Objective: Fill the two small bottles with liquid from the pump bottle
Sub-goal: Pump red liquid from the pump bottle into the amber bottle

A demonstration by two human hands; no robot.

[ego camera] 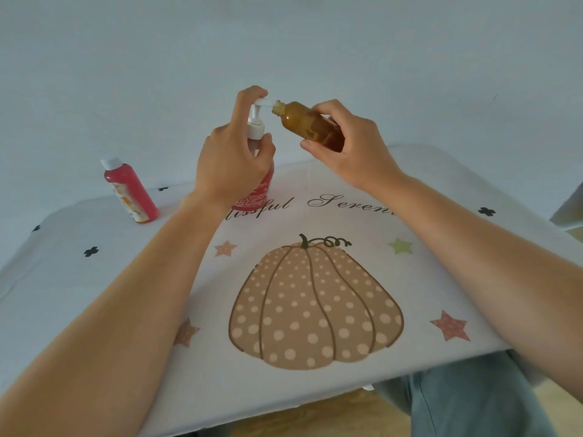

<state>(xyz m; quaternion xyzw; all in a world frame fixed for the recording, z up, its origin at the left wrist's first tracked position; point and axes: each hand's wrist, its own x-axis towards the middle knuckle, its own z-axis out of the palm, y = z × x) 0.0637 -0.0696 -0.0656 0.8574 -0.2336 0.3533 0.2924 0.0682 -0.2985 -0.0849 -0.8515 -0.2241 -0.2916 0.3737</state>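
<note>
My left hand (232, 159) wraps the red pump bottle (257, 192), which stands on the table, and its index finger rests on top of the white pump head (256, 116). My right hand (350, 146) holds a small amber bottle (307, 124) tilted on its side in the air. Its open neck touches the pump nozzle. A second small bottle (131, 189), red with a white cap, stands upright at the far left of the table, apart from both hands.
The table wears a white cloth (94, 279) printed with a spotted pumpkin (315, 304), stars and script lettering. Its front edge runs low across the view, with my lap in grey-blue trousers (473, 398) below it. A plain pale wall is behind.
</note>
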